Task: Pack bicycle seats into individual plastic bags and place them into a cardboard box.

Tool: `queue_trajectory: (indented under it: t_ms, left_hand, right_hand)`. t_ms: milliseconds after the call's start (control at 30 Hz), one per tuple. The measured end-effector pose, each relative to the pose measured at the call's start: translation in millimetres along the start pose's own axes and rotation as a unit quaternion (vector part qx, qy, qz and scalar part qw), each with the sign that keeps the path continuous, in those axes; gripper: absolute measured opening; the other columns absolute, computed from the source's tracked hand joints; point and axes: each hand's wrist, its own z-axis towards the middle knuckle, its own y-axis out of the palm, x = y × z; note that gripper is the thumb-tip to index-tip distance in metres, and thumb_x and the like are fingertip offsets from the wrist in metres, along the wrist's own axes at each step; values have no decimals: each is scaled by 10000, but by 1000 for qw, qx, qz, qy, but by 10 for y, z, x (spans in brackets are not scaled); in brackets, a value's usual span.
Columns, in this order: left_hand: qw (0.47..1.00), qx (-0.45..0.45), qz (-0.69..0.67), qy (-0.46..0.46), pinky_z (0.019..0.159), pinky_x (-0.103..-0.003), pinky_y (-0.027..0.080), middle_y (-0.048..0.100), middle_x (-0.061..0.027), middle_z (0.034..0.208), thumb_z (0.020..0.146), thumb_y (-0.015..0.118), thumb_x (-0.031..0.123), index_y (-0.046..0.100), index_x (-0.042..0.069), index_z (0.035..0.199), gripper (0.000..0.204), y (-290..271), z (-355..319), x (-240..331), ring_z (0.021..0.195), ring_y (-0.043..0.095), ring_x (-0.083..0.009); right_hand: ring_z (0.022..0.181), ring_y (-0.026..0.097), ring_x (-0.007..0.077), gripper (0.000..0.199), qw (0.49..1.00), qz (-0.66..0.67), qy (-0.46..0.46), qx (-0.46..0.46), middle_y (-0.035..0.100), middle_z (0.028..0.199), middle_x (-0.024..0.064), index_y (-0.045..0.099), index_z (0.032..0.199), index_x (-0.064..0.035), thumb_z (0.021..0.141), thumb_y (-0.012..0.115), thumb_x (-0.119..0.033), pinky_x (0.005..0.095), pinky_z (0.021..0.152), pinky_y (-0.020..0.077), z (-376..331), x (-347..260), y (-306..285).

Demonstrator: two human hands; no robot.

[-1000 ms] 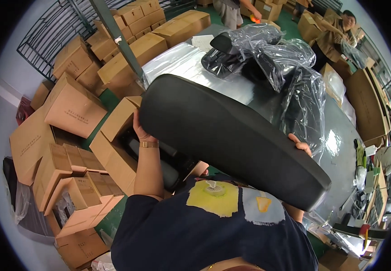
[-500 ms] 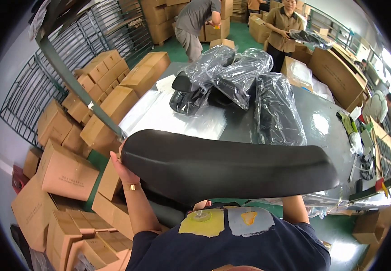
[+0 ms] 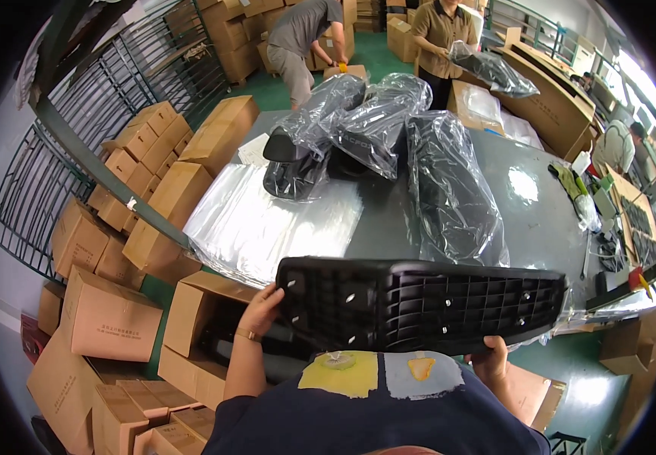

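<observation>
A long black motorcycle seat (image 3: 419,307) is held in front of me, its ribbed plastic underside with small bright metal studs facing me. My left hand (image 3: 263,305) grips its left end, with the fingers at the edge. My right hand (image 3: 490,359) is closed on the lower edge toward the right end, thumb up; part of its fingers is hidden. Beyond the seat, a stack of clear plastic bags (image 3: 267,216) lies on the dark table (image 3: 529,220). Several more black seats in clear bags (image 3: 457,189) rest farther back on it.
An open carton (image 3: 191,322) with black things inside stands at my left, among many brown boxes (image 3: 115,322). A grey post (image 3: 100,159) slants along the table's left side. Green gloves (image 3: 570,189) lie at the right. Across the table, a person (image 3: 438,38) holds a bagged seat; another (image 3: 305,38) bends over a box.
I have turned the seat from its smooth black cover to its ribbed underside. Its left end has moved right and down. The person across the table has shifted the bagged seat.
</observation>
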Motion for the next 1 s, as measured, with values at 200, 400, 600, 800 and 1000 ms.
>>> queue_trajectory:
  t_ms: [200,400,600,800,1000]
  left_hand:
    - [940,-173,-264,-128,974,-424,401,432,-84,1358,904,493,426,342,68,1364,602,595,-47,-430,1177,484,-264]
    - [928,-23,-349,-125,876,-377,478,631,-90,1069,872,563,305,567,36,1111,360,1001,551,-644,949,610,-237]
    - [936,7,-339,-90,891,-394,468,640,-119,1042,874,527,353,573,12,1107,415,840,617,-553,943,614,-259]
    - [914,5,-395,-90,873,-364,474,644,-90,1040,889,466,384,576,25,1112,436,400,540,-556,960,612,-240]
    - [921,-12,-386,-44,904,-378,463,622,-121,1093,920,426,340,556,-4,1137,427,172,421,-362,1000,599,-252]
  right_hand:
    - [653,606,261,420,985,49,109,123,628,812,166,568,987,27,708,532,-285,322,597,526,-153,624,-126]
    - [823,625,268,543,906,258,336,10,624,969,193,513,1115,112,800,532,-330,336,795,529,84,1066,-434]
    - [1094,534,294,720,863,271,389,-175,561,1161,217,452,1237,88,863,479,-526,409,996,374,101,987,-317]
    - [1314,295,299,1029,818,-232,242,-468,316,1406,221,226,1376,101,759,563,-651,397,1067,236,-3,-129,659]
    - [1053,562,279,636,692,-643,-279,-170,574,1154,160,516,1224,-13,658,751,-181,367,898,440,275,-392,1682]
